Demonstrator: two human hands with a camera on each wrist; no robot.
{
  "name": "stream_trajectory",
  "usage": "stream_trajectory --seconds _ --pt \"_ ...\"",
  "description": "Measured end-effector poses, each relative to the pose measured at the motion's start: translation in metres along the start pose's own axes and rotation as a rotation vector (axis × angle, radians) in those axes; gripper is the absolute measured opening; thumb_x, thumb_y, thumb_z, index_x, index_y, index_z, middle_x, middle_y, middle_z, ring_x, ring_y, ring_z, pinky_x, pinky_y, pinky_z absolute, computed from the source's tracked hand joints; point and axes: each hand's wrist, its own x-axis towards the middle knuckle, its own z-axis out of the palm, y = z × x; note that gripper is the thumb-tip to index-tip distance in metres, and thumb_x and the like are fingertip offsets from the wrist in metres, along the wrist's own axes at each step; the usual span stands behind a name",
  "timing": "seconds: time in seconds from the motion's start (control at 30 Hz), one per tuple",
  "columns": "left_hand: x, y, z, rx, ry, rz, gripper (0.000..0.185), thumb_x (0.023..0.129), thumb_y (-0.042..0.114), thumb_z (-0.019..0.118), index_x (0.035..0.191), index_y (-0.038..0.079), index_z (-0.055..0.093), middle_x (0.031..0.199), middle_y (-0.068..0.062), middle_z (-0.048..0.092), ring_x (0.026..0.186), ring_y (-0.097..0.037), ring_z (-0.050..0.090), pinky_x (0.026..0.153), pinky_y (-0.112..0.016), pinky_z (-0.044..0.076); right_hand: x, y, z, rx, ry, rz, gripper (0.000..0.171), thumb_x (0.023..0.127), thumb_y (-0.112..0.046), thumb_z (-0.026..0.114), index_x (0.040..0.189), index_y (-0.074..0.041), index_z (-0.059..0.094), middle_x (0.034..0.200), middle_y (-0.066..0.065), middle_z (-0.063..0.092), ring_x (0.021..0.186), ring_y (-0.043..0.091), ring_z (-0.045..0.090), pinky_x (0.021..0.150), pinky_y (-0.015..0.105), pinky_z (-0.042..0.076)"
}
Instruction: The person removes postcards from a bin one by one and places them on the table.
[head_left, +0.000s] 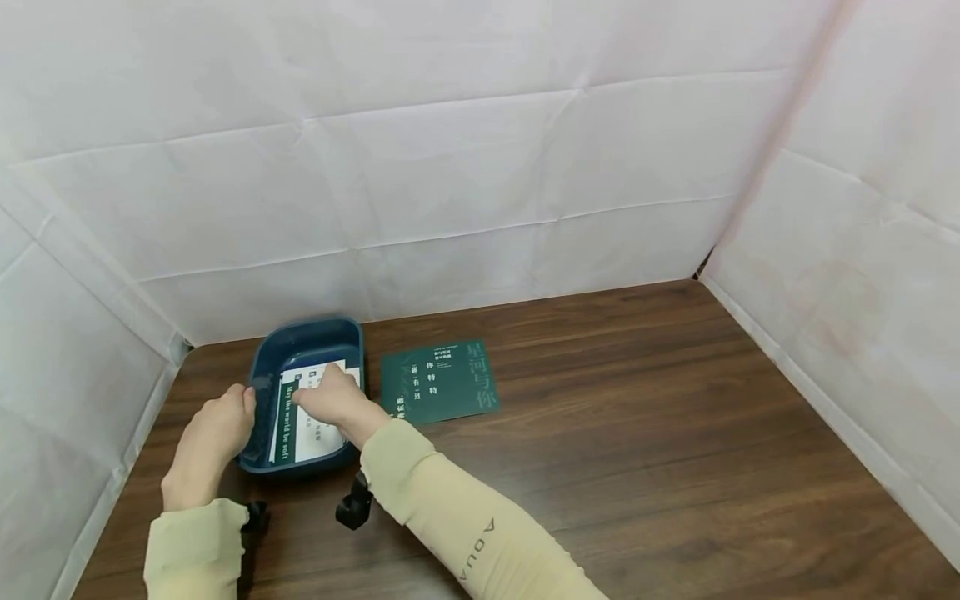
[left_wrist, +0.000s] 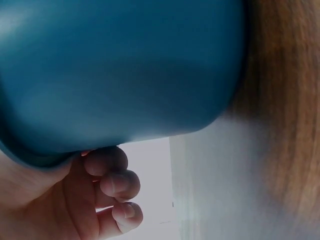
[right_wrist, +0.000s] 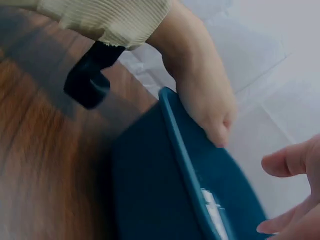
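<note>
— left hand (head_left: 213, 433): how is it placed?
— it is clamped on the left rim of the blue tray (head_left: 258, 367); in the left wrist view the curled fingers (left_wrist: 112, 185) are seen against the tray's outer wall, and in the right wrist view the thumb side is hooked over the rim.

— and the right hand (head_left: 330, 398)?
— it is laid inside the tray on the white card (head_left: 309, 429), fingers bent down onto it; whether the card is pinched or merely pressed cannot be told.

— where is the tray, and how is it oriented?
— it is set on the wooden table (head_left: 637, 433) near the back left corner, long axis running away from the person, the near short end just ahead of the wrists. the card is aligned with it, its green edge strip toward the left.

— what surrounds it?
— one dark green card (head_left: 438, 382) is laid flat just right of the tray, apart from it. white sheeting (head_left: 450, 167) is hung at the back and on both sides; the right forearm is crossed over the tray's near right corner.

— counts?
— one tray, two cards, two hands.
</note>
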Motion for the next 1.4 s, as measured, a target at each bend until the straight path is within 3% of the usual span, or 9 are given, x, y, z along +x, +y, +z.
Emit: stream_trajectory --seconds 0.3,0.4,0.47,0.73,1.1,1.4 --pt "0.0 -0.001 0.001 0.003 0.012 0.017 0.049 0.107 0.026 0.021 0.121 -0.018 0.041 0.11 -0.045 0.051 0.098 -0.056 0.055 0.08 -0.063 0.044 0.015 0.006 0.018 0.325 0.111 0.106 0.067 0.085 -0.01 0.071 0.144 -0.005 0.039 0.12 0.013 0.052 0.1 0.028 0.052 0.096 0.046 0.042" --pt "0.001 -0.001 0.001 0.008 0.012 0.014 0.049 0.107 0.025 0.022 0.121 -0.019 0.04 0.111 -0.045 0.05 0.098 -0.056 0.055 0.08 -0.063 0.044 0.018 0.006 0.019 0.379 0.118 0.118 0.069 0.084 -0.006 0.072 0.144 -0.004 0.038 0.128 0.013 0.05 0.11 0.028 0.051 0.098 0.047 0.041" --pt "0.0 -0.001 0.001 0.009 0.01 0.012 0.049 0.107 0.024 0.022 0.122 -0.019 0.04 0.111 -0.045 0.05 0.098 -0.056 0.055 0.08 -0.063 0.044 0.02 0.007 0.02 0.367 0.13 0.122 0.071 0.084 -0.005 0.073 0.145 -0.003 0.037 0.132 0.015 0.049 0.115 0.03 0.05 0.099 0.047 0.041" --pt "-0.001 -0.001 0.001 0.003 -0.004 -0.01 0.05 0.107 0.026 0.022 0.125 -0.018 0.038 0.111 -0.044 0.05 0.097 -0.053 0.056 0.079 -0.062 0.044 0.019 0.006 0.026 0.245 0.186 0.108 0.077 0.084 -0.013 0.076 0.148 -0.007 0.034 0.132 0.015 0.05 0.11 0.028 0.051 0.096 0.045 0.042" --pt "-0.001 -0.002 0.0 0.008 -0.005 -0.028 0.049 0.107 0.026 0.022 0.122 -0.018 0.039 0.107 -0.042 0.051 0.093 -0.05 0.057 0.078 -0.061 0.045 0.014 0.003 0.031 0.228 0.28 0.07 0.073 0.081 -0.013 0.077 0.145 -0.008 0.04 0.135 0.015 0.047 0.101 0.026 0.051 0.09 0.041 0.045" --pt "-0.002 -0.001 -0.001 0.004 0.022 0.007 0.049 0.107 0.025 0.023 0.121 -0.018 0.041 0.108 -0.043 0.052 0.095 -0.054 0.057 0.078 -0.062 0.045 0.019 0.004 0.029 0.22 0.241 0.055 0.078 0.085 -0.013 0.075 0.15 -0.009 0.031 0.15 0.015 0.034 0.116 0.029 0.052 0.088 0.04 0.048"
